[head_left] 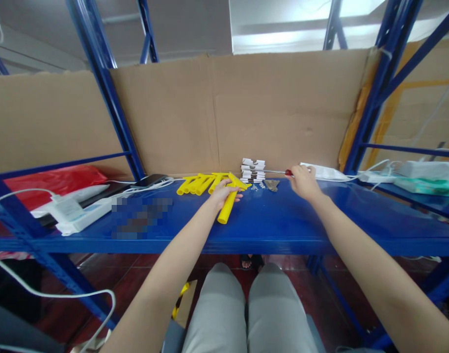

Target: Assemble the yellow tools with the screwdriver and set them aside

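Observation:
My left hand (221, 195) is closed around a yellow tube (227, 210), whose round end points toward me. Several more yellow tubes (197, 185) lie in a row just behind and to the left of it. Red-handled and thin-shafted, a screwdriver (279, 171) is gripped in my right hand (304, 180). Its shaft points left toward a stack of small white pieces (252, 171) against the cardboard. Whether the tip touches the stack I cannot tell. Tiny screw-like bits (259, 186) and a small greyish-brown packet (272, 185) lie in front of the stack.
The blue metal shelf top (276, 220) spans the view, backed by a cardboard sheet (276, 108) between blue uprights. White power strips (88, 215) and cables lie at the left. A white strip-like object (327, 172) is behind my right hand. A pixelated patch covers something at front left.

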### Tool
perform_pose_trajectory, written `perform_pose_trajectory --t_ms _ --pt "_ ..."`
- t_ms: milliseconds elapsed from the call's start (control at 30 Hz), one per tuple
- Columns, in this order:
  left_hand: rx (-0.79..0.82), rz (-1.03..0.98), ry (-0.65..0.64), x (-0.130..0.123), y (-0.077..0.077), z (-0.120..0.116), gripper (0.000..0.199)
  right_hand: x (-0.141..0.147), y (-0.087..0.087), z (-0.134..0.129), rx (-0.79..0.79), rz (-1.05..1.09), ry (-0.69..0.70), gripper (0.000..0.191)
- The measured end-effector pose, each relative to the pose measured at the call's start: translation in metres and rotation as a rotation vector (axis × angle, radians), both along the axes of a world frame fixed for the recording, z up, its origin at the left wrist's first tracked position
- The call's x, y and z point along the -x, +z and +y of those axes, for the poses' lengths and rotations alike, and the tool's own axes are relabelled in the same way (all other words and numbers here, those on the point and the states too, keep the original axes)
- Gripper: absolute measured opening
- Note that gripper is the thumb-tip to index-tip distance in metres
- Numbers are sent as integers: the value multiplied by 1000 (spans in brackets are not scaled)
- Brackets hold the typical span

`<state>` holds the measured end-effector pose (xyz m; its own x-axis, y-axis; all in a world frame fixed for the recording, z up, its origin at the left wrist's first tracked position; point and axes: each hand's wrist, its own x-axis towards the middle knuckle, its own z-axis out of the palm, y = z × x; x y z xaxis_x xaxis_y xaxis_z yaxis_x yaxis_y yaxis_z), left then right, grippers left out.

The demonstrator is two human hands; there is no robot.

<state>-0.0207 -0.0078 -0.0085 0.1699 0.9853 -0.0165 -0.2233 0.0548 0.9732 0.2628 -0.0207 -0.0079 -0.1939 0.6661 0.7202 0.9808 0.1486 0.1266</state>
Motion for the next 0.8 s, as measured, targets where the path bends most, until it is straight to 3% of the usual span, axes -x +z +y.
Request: perform_pose_trajectory --t_ms 200,500,800 --pt "1 42 15 -1 1 -1 62 13 2 -8 36 -23 8 32" --pt "13 114 9 0 0 0 70 8 -3 -2 -41 -55 83 27" --pt "12 137 41 -2 2 -2 70 14 -4 -4 -14 -63 108 22"
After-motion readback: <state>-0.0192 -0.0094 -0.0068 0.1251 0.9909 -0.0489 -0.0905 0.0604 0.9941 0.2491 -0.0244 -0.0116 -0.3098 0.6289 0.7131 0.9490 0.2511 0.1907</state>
